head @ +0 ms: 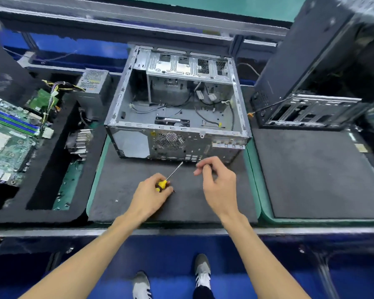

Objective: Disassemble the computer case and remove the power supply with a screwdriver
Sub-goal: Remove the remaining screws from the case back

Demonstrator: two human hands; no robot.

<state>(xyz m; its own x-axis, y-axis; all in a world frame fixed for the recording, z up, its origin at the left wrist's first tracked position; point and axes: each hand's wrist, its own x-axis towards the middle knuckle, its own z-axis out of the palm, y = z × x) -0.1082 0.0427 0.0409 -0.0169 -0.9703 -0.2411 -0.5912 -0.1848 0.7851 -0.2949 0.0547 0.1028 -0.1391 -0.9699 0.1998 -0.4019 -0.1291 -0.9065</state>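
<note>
We see a stripped computer case [177, 104] lying open-side up at the centre of a dark mat [181, 201], its long axis running from 6 to 12 o'clock and its rear panel with the round fan grille facing the person. Inside are bare grey metal, loose black cables and white connectors. At 6 o'clock from the case, the left hand [148, 195] clenches round a screwdriver [168, 179], its yellow handle partly hidden by the fingers and its thin shaft pointing toward 1 o'clock at the case's rear edge. The right hand [217, 182] hovers beside it with fingers curled; we cannot tell whether it pinches anything. At 10 o'clock a grey power supply [94, 87] with trailing wires sits outside the case. A green circuit board [7, 137] is cut off at 9 o'clock.
</note>
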